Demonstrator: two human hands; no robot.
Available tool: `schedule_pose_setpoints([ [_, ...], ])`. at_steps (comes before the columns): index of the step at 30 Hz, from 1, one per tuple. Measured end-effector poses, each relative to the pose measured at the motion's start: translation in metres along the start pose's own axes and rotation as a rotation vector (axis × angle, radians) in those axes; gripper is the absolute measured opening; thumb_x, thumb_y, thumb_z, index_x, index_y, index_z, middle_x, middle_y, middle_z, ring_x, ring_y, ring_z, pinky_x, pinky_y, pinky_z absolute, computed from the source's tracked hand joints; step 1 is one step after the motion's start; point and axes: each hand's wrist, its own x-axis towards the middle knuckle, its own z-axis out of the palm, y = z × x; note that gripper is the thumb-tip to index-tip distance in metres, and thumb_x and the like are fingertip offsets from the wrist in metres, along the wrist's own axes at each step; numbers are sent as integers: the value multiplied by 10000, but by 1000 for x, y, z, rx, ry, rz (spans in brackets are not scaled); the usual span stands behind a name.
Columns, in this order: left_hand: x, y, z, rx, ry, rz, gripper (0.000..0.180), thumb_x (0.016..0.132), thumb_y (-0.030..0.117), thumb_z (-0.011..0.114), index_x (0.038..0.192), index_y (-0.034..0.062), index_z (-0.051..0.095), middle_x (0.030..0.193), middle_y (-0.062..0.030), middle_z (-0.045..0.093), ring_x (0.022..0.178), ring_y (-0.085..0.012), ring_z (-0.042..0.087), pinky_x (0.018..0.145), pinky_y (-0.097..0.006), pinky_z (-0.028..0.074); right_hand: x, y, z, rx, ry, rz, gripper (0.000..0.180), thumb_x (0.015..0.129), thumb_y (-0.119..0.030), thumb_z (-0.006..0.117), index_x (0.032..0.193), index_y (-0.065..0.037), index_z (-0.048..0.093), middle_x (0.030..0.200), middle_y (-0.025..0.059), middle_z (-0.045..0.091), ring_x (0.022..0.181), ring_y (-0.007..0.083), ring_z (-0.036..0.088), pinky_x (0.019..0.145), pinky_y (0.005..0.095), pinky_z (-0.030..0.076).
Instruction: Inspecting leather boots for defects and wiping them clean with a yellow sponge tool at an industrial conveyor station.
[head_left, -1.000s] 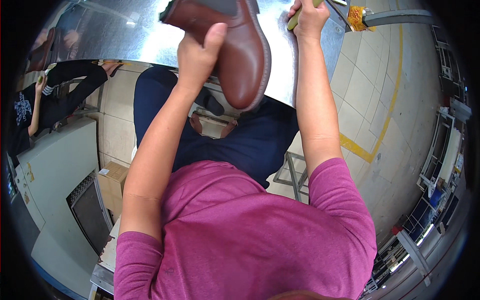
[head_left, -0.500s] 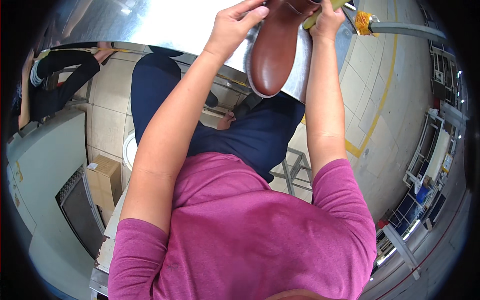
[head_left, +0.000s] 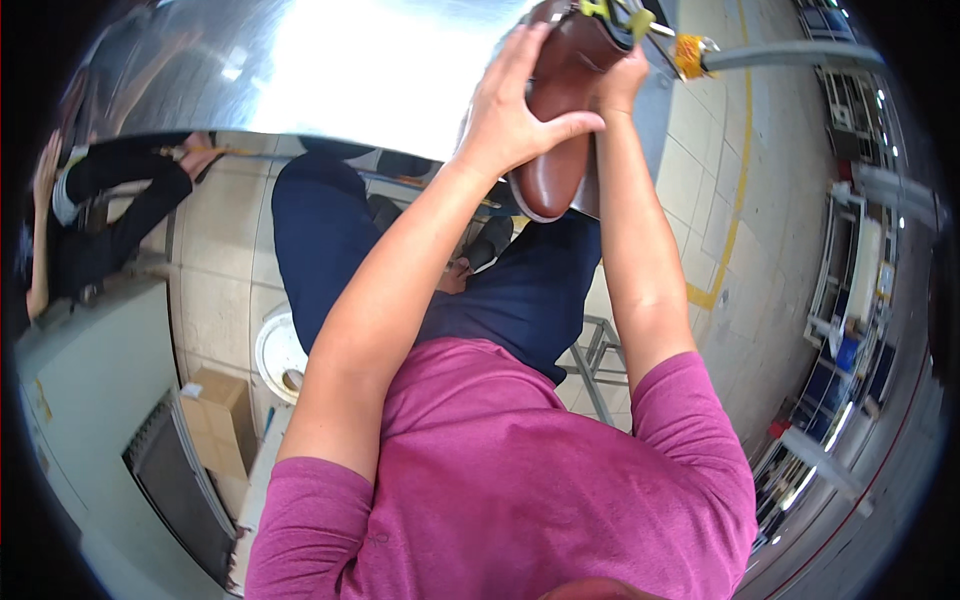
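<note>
A brown leather ankle boot is at the near right edge of the metal table, its rounded toe pointing toward me over the edge. My left hand grips it from the left, fingers along its side and thumb across its upper. Against the right side of its shaft, my right hand is closed, with the fingers largely hidden behind it. At the boot's opening, near the top edge of the view, yellow-green pieces stick up; what they belong to cannot be made out.
The shiny metal table spans the top. A grey bar with orange-yellow wrapping juts in at the right. Below left stand a white round bucket, a cardboard box and a pale cabinet. Another person's dark-clothed legs show at far left.
My left hand has shifted right and laid its thumb over the boot's upper. The boot sits slightly lower and tilted, its opening now showing. My right hand has moved down and left along it.
</note>
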Motion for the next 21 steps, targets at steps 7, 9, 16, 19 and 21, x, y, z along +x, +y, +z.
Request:
schedule_pose_setpoints([
  [7,-2,2,-27,-376,-4,-430,791,874,248,821,1484,-68,427,1228,-210,706,1119,-249,699,975,-354,543,-24,-50,30,277,-24,231,241,914,-243,778,938,-31,666,642,7,603,486,95,551,467,274,460],
  [9,-9,-10,-44,-404,71,-424,481,964,238,729,1305,-66,576,1171,-147,703,1043,-219,665,959,-341,514,-29,-56,28,346,-40,269,236,923,-232,769,955,-26,659,647,-1,582,478,92,532,462,268,460],
  [16,-12,-12,-44,-430,234,-521,539,959,363,776,1252,-51,592,1190,-122,654,1053,-219,621,973,-352,477,-29,-59,23,324,-33,261,227,942,-221,757,963,-24,646,659,9,580,496,94,533,469,268,452],
  [19,-13,-13,-47,-452,240,-528,535,945,351,791,1243,-48,596,1175,-127,661,1052,-221,622,979,-355,472,-33,-58,25,341,-34,267,226,945,-219,755,984,-21,652,655,7,580,498,96,534,473,266,447],
  [21,-14,-12,-48,-466,230,-552,513,945,335,794,1230,-46,603,1164,-130,666,1045,-220,624,973,-353,475,-30,-56,23,328,-23,263,225,945,-221,754,1001,-25,661,659,7,582,499,96,534,475,264,445],
])
